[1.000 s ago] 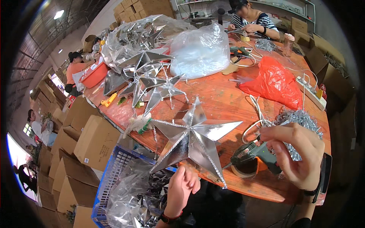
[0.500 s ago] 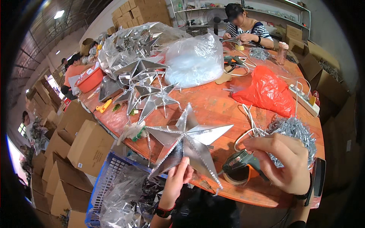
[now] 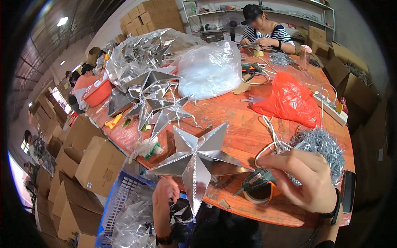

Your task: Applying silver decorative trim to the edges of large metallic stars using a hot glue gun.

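Observation:
A silver five-pointed star [image 3: 195, 159], its ridges trimmed with a sparkling strand, is raised at the table's front edge. My left hand [image 3: 165, 192] is at the notch between its left and lower points, fingers bent against it; the exact grip is partly hidden behind the star. My right hand [image 3: 306, 177] is closed in a pinch just beyond the star's right point; what lies between its fingertips is too small to make out. Beneath the right hand's fingertips, a dark green glue gun [image 3: 255, 180] rests on a tape roll [image 3: 256, 194].
Silver tinsel [image 3: 320, 151] lies beside my right hand, with a red plastic bag [image 3: 289, 101] beyond it. More silver stars [image 3: 161, 103] and a clear bag [image 3: 211, 70] fill the table's left and back. A blue basket [image 3: 113, 206] stands below left. A person [image 3: 264, 35] works across the table.
The star has turned clockwise and tilted. My left hand has moved left and down, its thumb no longer showing on the star's front. My right hand has barely shifted.

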Tool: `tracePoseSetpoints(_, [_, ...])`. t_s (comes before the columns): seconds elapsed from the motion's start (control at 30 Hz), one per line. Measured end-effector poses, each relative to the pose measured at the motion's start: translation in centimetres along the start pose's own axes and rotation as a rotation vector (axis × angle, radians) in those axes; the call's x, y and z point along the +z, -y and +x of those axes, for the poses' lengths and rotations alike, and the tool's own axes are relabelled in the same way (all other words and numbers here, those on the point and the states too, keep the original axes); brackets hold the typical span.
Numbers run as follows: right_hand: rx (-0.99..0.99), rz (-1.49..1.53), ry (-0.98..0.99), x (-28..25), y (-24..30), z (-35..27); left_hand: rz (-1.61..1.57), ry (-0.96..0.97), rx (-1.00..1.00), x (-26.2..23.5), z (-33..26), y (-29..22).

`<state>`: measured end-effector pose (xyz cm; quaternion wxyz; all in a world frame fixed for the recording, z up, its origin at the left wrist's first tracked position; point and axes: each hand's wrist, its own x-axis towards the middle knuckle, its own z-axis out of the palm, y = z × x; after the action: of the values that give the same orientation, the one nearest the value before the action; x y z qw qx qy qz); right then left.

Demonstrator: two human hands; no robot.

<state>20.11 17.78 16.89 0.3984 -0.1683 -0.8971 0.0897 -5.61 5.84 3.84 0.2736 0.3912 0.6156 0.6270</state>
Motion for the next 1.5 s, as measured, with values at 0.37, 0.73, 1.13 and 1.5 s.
tracePoseSetpoints(0.37, [-0.003, -0.003, -0.047, -0.5, 0.6, 0.1, 0.377, -0.255, 0.503, 5.7, -4.8, 1.7])
tracePoseSetpoints(0.73, [-0.038, 0.134, 0.246, -1.6, 1.6, -0.5, 0.265, -0.265, 0.454, 4.5, -4.8, 2.8])
tracePoseSetpoints(1.13, [-0.136, 0.258, 0.492, 0.1, 1.2, -0.9, -0.096, -0.432, 0.311, 2.3, -1.4, 2.6])
tracePoseSetpoints(1.5, [-0.085, 0.2, 0.504, -2.2, 2.0, -1.0, -0.5, -0.238, 0.281, -0.8, 1.4, 4.5])
